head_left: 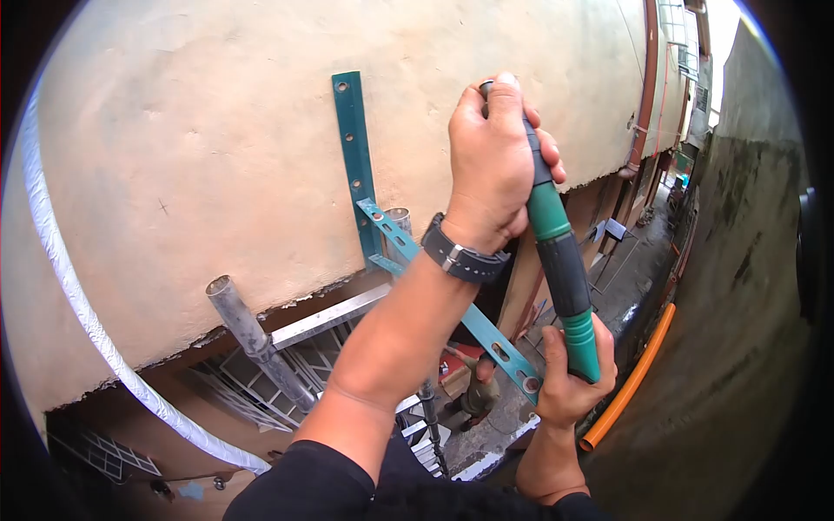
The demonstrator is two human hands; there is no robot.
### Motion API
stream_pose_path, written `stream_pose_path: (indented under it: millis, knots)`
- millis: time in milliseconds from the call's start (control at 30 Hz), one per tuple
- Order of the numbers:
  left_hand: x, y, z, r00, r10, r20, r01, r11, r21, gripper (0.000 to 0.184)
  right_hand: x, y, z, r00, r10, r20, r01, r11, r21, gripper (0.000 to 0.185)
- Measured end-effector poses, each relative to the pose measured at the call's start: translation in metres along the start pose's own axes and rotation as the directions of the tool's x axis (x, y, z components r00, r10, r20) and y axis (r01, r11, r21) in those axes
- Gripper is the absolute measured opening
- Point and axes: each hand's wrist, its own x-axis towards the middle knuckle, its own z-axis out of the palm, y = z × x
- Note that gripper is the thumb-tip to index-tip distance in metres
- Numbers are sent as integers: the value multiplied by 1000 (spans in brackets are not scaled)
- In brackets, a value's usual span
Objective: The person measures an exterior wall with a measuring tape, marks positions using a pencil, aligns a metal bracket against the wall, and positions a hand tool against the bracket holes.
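Observation:
My left hand [493, 161], with a black watch on its wrist, is wrapped around the upper end of a long green-and-black rod-shaped tool [560, 252]. Its thumb lies at the tip, where a small metal end shows. The fingers of my right hand [573, 373] close around the tool's green lower end. Slanted in front of me, the tool is clear of the wall. Left of my left hand, a teal metal bracket [351, 148] with round holes stands against the wall. Its slotted arm [499, 347] passes behind my left forearm and ends near my right hand.
Steel scaffold pipes [252, 330] and a square bar [330, 314] are below. A foil-wrapped hose [74, 295] curves down the left. Far below, a person [478, 391] is in the narrow alley. An orange pipe [634, 373] lies along the right wall [721, 347].

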Motion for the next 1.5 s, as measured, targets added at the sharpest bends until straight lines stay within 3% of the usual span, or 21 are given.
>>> stream_pose_path:
  millis: [100,167,233,433,467,500,533,567,600,667,733,833,967,1000,1100,1133,1233,1333,1367,1433,1500]
  knots:
    - [4,1,-2,999,-28,-20,29,999,29,28,3,4,0,1000,-11,19,11,1000,-5,32]
    - [1,2,-2,999,-17,-35,17,1000,-5,29,3,7,-1,989,-147,24,148,989,-26,34]
    - [-3,0,-2,1000,-9,6,9,1000,-23,33,0,2,-2,993,-116,10,116,993,-13,36]
    - [-33,21,-24,989,118,90,-99,977,-189,67,-6,1,0,990,-141,6,141,990,27,40]
    - [-49,10,-48,968,238,84,-246,963,110,86,-5,-1,0,983,-182,20,182,983,3,41]
    - [-69,-1,-73,919,391,48,-344,737,582,87,-5,-2,-1,976,-217,34,218,976,-23,41]
    - [-96,-19,-90,874,446,-191,-245,745,620,82,-6,-4,-1,980,-191,51,193,981,-25,41]
    - [-123,-37,-107,775,474,-418,-143,776,614,77,-5,-5,0,981,-184,56,184,983,-2,42]
    - [-148,-54,-146,893,170,-418,-20,940,340,76,-4,-5,1,982,-179,57,178,984,15,42]
    - [-160,-60,-129,874,112,-472,5,971,240,76,-3,-2,0,983,-175,56,176,984,-23,42]
    - [-153,-47,-82,778,101,-619,3,986,165,72,-6,-1,0,983,-177,46,177,984,-1,43]
    - [-151,-77,-112,801,125,-586,0,978,209,69,-9,4,1,980,-195,34,193,980,57,43]
    - [-148,-73,-115,819,104,-564,27,975,219,69,-16,-13,-18,986,-8,165,-13,992,125,47]
    - [-147,-74,-118,820,120,-559,15,973,230,69,-24,-3,-16,991,-99,92,83,982,168,54]
    - [-145,-81,-121,790,163,-592,-15,969,247,72,-29,2,-2,989,-95,113,80,988,130,59]
    - [-146,-80,-123,808,132,-575,3,974,228,72,-24,2,4,979,-199,33,192,970,148,58]
    - [-151,-75,-124,830,70,-554,47,980,195,73,-22,1,5,966,-255,51,250,964,90,57]
    - [-157,-61,-137,902,87,-423,169,831,531,69,-18,-2,7,964,-265,34,262,962,82,55]
    - [-159,-47,-130,897,305,-320,164,443,882,71,-16,-2,8,952,-305,-1,305,950,74,54]
    - [-139,-14,-112,876,407,-259,-179,774,608,69,-12,-3,5,969,-247,24,244,965,91,53]
    - [-102,25,-53,953,267,-142,-223,937,269,72,-12,-6,4,982,-180,62,174,980,101,51]
